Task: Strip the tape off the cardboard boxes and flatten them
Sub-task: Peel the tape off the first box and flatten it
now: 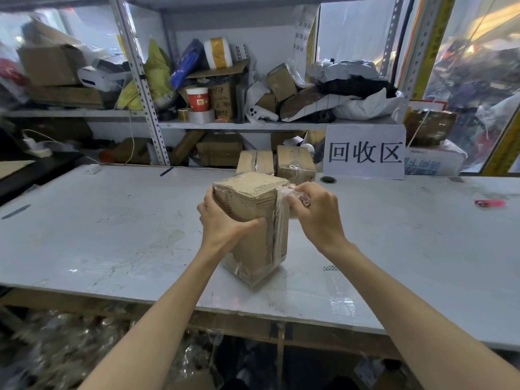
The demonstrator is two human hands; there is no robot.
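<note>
Item under work: one cardboard box, standing on end near the middle of the white table, slightly towards the near edge and turned with one corner to the viewer. The box is closed, so its contents cannot be seen. The outer paper on its top face is torn away in patches, exposing the corrugation. Clear tape runs down the right front corner and wraps the base.

Two further cardboard boxes, the left one and the right one, sit side by side at the far edge of the table. Both are taped shut, contents not visible.

The left hand grips the box from its left side, with the thumb laid across the front face and the fingers wrapped behind. The right hand is closed at the upper right corner of the box, pinching a bunched wad of the clear tape. A strand from this wad stretches down along the corner.

Other items: a loose strip of clear tape lies flat near the near edge, to the right. A pink object lies towards the right edge. A white printed sign stands at the far edge.
</note>
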